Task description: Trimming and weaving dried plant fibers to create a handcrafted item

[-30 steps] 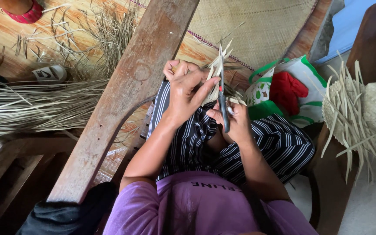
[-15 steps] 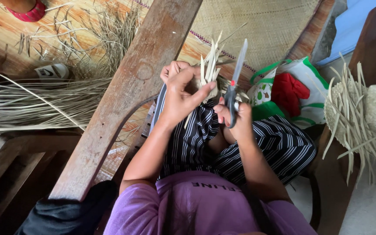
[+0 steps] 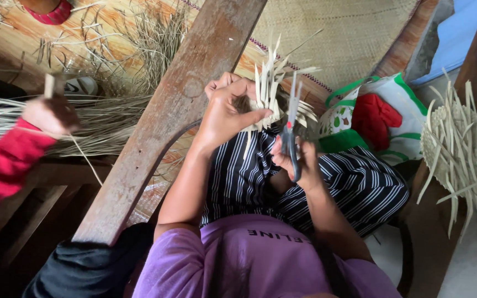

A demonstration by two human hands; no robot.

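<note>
Partly hidden woven piece (image 3: 274, 88) in left hand (image 3: 224, 113), scissors (image 3: 291, 124) in right hand's (image 3: 299, 163) fingers.

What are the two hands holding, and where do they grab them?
The left hand grips a small woven straw piece at its base, loose strip ends sticking up. The right hand holds scissors by the handles, blades pointing up.

Purple short-sleeved shirt with dark lettering, black-and-white striped trousers, bare forearms, no gloves
</note>
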